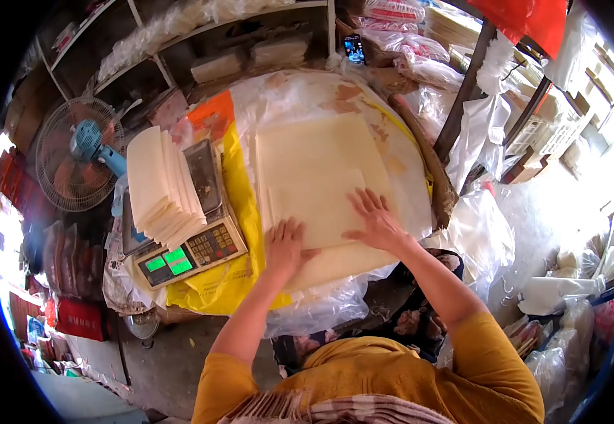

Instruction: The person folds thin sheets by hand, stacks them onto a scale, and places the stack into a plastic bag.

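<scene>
On the covered table lie large, thin cream-coloured sheets [314, 155], layered with their edges slightly offset. My left hand [284, 246] rests palm down on the lower left part of the top sheet, fingers stretched and thumb pointing inward. Flat on the right side of the same sheet is my right hand [374, 222], its fingers spread. Neither hand grips anything. To the left, a digital scale [211, 244] with lit green displays bears a stack of folded cream sheets [162, 184].
A fan [81, 152] stands left of the scale. Yellow plastic sheeting [248, 212] runs between the scale and the layered sheets. Shelves [180, 44] with wrapped packs line the back. A lit phone [354, 49] stands at the table's far edge, near bagged goods [427, 67].
</scene>
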Demonstrator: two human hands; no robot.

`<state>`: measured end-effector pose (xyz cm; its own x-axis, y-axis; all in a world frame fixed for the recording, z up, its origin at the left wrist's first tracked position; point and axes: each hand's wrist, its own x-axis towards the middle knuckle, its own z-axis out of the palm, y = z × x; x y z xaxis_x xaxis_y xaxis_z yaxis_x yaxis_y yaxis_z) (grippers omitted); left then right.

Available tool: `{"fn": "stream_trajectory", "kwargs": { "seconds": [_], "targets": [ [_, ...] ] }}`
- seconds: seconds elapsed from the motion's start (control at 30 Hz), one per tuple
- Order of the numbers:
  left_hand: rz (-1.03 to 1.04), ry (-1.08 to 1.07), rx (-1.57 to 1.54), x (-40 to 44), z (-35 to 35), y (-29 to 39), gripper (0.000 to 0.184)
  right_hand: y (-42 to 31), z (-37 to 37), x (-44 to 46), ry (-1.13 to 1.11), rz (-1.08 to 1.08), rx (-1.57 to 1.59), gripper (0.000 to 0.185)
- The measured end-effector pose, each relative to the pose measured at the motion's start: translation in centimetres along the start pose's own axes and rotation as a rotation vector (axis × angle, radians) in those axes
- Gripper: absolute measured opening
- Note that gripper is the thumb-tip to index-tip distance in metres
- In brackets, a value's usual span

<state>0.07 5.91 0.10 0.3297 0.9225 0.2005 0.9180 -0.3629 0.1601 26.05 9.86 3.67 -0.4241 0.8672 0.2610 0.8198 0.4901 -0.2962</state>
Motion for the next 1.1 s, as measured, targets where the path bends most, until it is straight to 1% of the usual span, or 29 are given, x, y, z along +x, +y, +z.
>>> {"fn": "stream_trajectory", "kwargs": {
  "seconds": [0.07,0.17,0.27,0.37,0.4,0.5,0.53,0.6,0.63,0.67,0.7,0.8,0.87,0.9,0.97,1.0,1.07,1.1],
  "targets": [
    [0.033,-0.001,-0.008,0.7,0.7,-1.2,0.063,0.4,-0.4,-0.7,-0.294,0.002,-0.032,0.085],
    [0.215,0.079,-0.157,1.1,-0.6,-3.8,0.051,2.2,-1.6,-0.8,-0.313,-0.154,-0.019,0.082],
    [-0.31,-0.266,-0.639,0.7,-5.7,-3.1,0.042,4.5,-2.4,-2.5,-0.294,-0.131,0.42,0.06],
    [-0.489,0.071,-1.189,1.4,-3.4,-3.5,0.045,5.1,-1.1,-1.8,-0.233,0.518,0.562,0.04],
    [-0.565,0.159,-1.002,2.6,-1.9,-3.6,0.05,4.0,-1.6,-1.1,-0.128,0.57,0.57,0.031],
    [-0.127,0.44,-0.23,5.1,-1.2,-1.7,0.059,3.5,-0.2,1.5,-0.155,0.651,0.293,0.028],
    [-0.123,0.156,-0.327,5.8,0.1,-2.4,0.06,3.2,-0.2,2.0,-0.151,0.621,0.213,0.03],
    [-0.139,0.087,-0.142,5.2,2.2,-2.0,0.061,2.6,-0.4,2.7,-0.15,0.558,0.049,0.039],
    [-0.148,0.052,-0.049,5.0,2.7,-1.6,0.063,2.4,-0.1,2.9,-0.031,0.384,-0.018,0.042],
    [-0.181,-0.005,-0.076,5.1,2.9,-1.5,0.065,2.2,0.4,2.9,0.089,0.208,-0.084,0.047],
    [-0.172,0.015,-0.051,5.1,3.1,-1.4,0.065,1.9,1.0,2.5,0.205,0.032,-0.148,0.053],
    [-0.154,0.078,0.042,4.8,3.2,-1.1,0.061,1.7,5.1,1.3,0.112,0.071,-0.304,0.061],
    [-0.127,0.117,0.123,5.0,2.9,-0.9,0.059,2.4,5.3,1.5,0.077,0.058,-0.241,0.06],
    [-0.112,0.089,0.12,5.0,1.9,-0.6,0.058,2.8,5.0,1.5,0.06,0.059,-0.212,0.06],
    [-0.092,0.044,0.11,5.5,-1.2,0.2,0.057,4.2,4.4,2.2,0.205,0.158,0.049,0.06],
    [-0.134,-0.017,0.09,5.4,-1.8,0.5,0.058,4.5,4.2,2.3,0.272,0.202,0.183,0.06],
    [-0.215,-0.145,0.053,5.2,-2.4,1.1,0.059,0.9,-0.6,1.3,0.107,0.626,0.452,0.057],
    [-0.229,-0.248,-0.042,4.8,-2.2,1.6,0.058,-0.6,-2.1,0.8,0.021,0.839,0.586,0.056]
  ]
}}
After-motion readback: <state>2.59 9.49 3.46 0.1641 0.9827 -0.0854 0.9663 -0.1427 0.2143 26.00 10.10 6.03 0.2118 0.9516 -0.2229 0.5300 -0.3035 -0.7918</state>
